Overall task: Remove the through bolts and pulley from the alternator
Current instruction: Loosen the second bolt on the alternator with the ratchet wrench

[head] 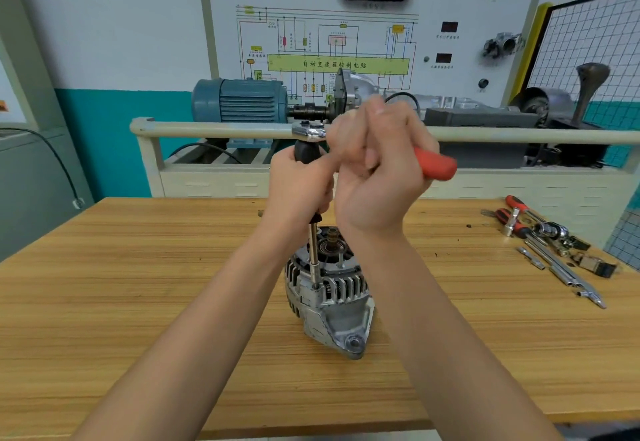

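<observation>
A silver alternator (329,297) stands on the wooden table (138,284), shaft end up, with no pulley on the shaft. A long extension bar (314,260) rises from a through bolt near the alternator's left rim. My left hand (299,186) grips the black upper part of that bar. On top sits a ratchet wrench (310,130) with a red handle (434,163). My right hand (377,167) grips the handle, fingers curled round it. The bolt head under the bar's socket is hidden.
Several loose tools, sockets and red-handled drivers (550,243) lie at the table's right. Behind the table stands a training bench with a beige rail (214,129), a blue motor (239,99) and a wiring board (339,64).
</observation>
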Demonstrator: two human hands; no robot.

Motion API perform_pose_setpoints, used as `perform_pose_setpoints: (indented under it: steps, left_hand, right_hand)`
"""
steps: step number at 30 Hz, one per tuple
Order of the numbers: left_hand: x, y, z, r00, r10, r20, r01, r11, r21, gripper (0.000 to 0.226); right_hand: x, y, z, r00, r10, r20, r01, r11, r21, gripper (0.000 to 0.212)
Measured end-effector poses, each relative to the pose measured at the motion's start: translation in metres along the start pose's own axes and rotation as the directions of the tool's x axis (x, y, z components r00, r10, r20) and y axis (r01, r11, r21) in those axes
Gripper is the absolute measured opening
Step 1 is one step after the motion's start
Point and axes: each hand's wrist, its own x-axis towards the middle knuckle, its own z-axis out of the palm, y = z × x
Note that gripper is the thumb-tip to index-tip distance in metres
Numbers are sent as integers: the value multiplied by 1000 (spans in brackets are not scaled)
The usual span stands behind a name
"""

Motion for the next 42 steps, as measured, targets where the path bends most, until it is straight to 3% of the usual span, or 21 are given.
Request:
perform_pose_setpoints:
  steps: [2, 4, 6, 8, 11, 17, 20, 22, 25, 28, 30, 32, 35, 37, 40, 42]
  left_hand:
    - [1, 1, -7, 992, -20, 127, 31, 995, -92, 36]
    - [1, 2, -14, 959, -31, 283, 78, 985, -155, 31]
    - [2, 4, -17, 898, -65, 434, 143, 978, -150, 31]
    - [3, 6, -18, 860, -96, 501, 174, 978, -112, 33]
    - [4, 7, -15, 884, -125, 450, 187, 978, -96, 40]
    - [1, 2, 3, 999, -39, 38, 39, 999, 3, 43]
    - [-2, 0, 8, 995, 69, -69, -63, 995, 81, 45]
    - [-3, 0, 7, 995, 78, -63, -73, 994, 78, 46]
    - [-1, 1, -2, 997, -12, 77, 15, 1000, -26, 43]
    - [2, 5, -12, 958, -45, 285, 72, 994, -87, 37]
    - [1, 7, -13, 909, -64, 411, 100, 993, -67, 32]
    - [1, 7, -10, 879, -91, 469, 120, 992, -33, 31]
    - [2, 6, -7, 899, -116, 423, 144, 989, -34, 41]
    - [3, 4, -4, 944, -109, 310, 120, 993, -17, 46]
    - [2, 0, 6, 997, -53, 54, 51, 998, 34, 43]
    - [0, -1, 11, 998, 23, -66, -15, 994, 109, 36]
  right_hand:
    - [12, -4, -8, 981, 192, 3, -189, 959, 210, 48]
    - [23, -7, -17, 916, 401, -18, -359, 839, 410, 50]
    - [30, -7, -25, 846, 532, -36, -422, 708, 566, 48]
    - [32, -6, -28, 825, 562, -62, -403, 662, 632, 47]
    - [28, -6, -25, 872, 479, -100, -354, 759, 547, 46]
    - [7, -2, -6, 995, 88, -37, -83, 989, 124, 45]
    - [-6, 0, 2, 996, -93, 9, 94, 990, -102, 41]
    - [-7, -1, 2, 995, -100, 29, 103, 989, -103, 39]
    - [8, -5, -6, 996, 75, 44, -80, 991, 106, 47]
    - [25, -8, -20, 932, 363, -13, -331, 863, 382, 51]
    - [31, -6, -29, 863, 503, -46, -392, 724, 568, 48]
    - [33, -5, -35, 842, 535, -68, -367, 662, 653, 47]
    - [29, -8, -34, 883, 461, -85, -336, 749, 571, 48]
    - [22, -7, -29, 937, 344, -66, -284, 857, 430, 51]
    - [8, -3, -12, 998, 58, -21, -55, 991, 120, 45]
    - [-3, 1, -1, 993, -116, 9, 116, 989, -93, 36]
